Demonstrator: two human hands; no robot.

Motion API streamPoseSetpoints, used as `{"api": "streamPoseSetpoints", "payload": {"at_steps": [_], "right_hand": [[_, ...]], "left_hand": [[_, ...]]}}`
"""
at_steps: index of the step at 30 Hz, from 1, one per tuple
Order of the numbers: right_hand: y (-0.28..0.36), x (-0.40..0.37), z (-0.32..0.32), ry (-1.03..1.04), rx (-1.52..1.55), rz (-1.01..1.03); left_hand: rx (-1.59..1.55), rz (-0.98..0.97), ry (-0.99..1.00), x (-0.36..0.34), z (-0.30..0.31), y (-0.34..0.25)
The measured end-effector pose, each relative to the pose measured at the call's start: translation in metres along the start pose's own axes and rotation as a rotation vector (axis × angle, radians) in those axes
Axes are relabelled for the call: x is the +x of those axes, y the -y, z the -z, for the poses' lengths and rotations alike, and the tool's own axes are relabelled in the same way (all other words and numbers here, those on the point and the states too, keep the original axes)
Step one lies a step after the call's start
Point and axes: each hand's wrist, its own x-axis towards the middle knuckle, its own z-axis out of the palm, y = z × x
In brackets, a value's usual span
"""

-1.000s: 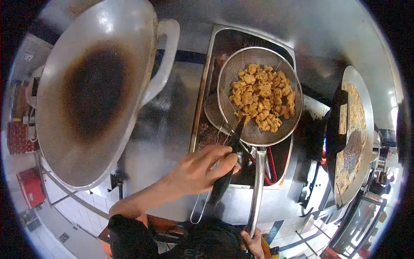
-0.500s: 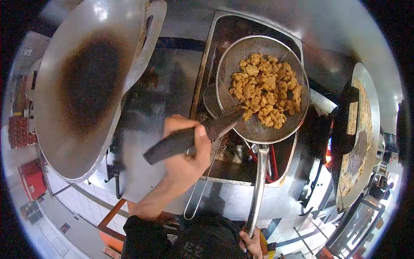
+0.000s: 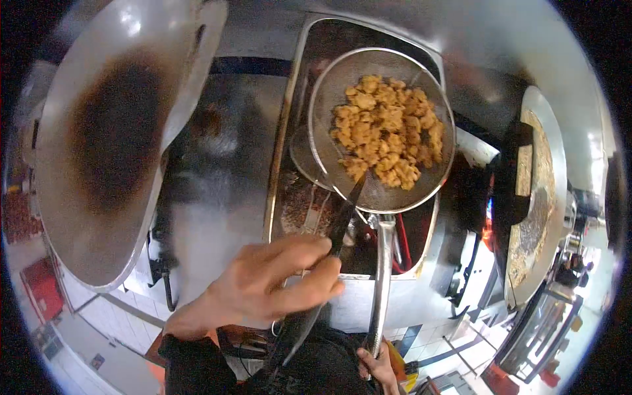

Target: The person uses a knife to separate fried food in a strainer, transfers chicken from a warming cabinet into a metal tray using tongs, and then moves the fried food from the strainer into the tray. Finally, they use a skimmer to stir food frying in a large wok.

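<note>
My left hand (image 3: pixel 283 273) grips dark tongs (image 3: pixel 345 217), whose tip touches the near-left edge of golden-brown fried pieces (image 3: pixel 388 128). The pieces, seemingly battered meat, lie heaped in a round mesh strainer (image 3: pixel 316 138) with a metal rim. Low in the view, my right hand (image 3: pixel 378 368) is wrapped round the end of the strainer's long metal handle (image 3: pixel 380 289). The strainer is above a dark rectangular fryer well (image 3: pixel 362 33) with a metal frame. Part of the tongs is hidden behind my left fingers.
A large wok (image 3: pixel 59 217) with a browned middle stands tilted at the left. To the right is another broad pan (image 3: pixel 556 151) with a dark handle block, and an orange flame glow (image 3: pixel 488 230) beside it. A steel worktop (image 3: pixel 210 237) lies between wok and fryer.
My left hand has moved down and towards me, turning the tongs from a slant to steeper. The strainer and the surroundings sit slightly further left in the view.
</note>
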Motion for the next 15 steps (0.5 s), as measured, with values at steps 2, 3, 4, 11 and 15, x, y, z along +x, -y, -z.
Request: {"api": "streamPoseSetpoints", "payload": {"at_steps": [2, 3, 4, 11, 15], "right_hand": [[0.0, 0.001, 0.004, 0.026, -0.034, -0.046], [0.001, 0.001, 0.004, 0.054, -0.001, 0.007], [0.003, -0.001, 0.005, 0.046, 0.011, 0.012], [0.013, -0.007, 0.018, 0.119, 0.062, 0.035], [0.019, -0.009, 0.026, 0.147, 0.105, 0.049]], "left_hand": [[-0.054, -0.046, 0.016, 0.011, -0.004, -0.009], [-0.089, -0.075, 0.033, 0.016, -0.006, -0.014], [-0.098, -0.085, 0.041, 0.021, -0.011, -0.016], [-0.01, -0.115, 0.181, 0.052, -0.063, -0.017], [0.018, -0.146, 0.219, 0.065, -0.076, -0.023]]}}
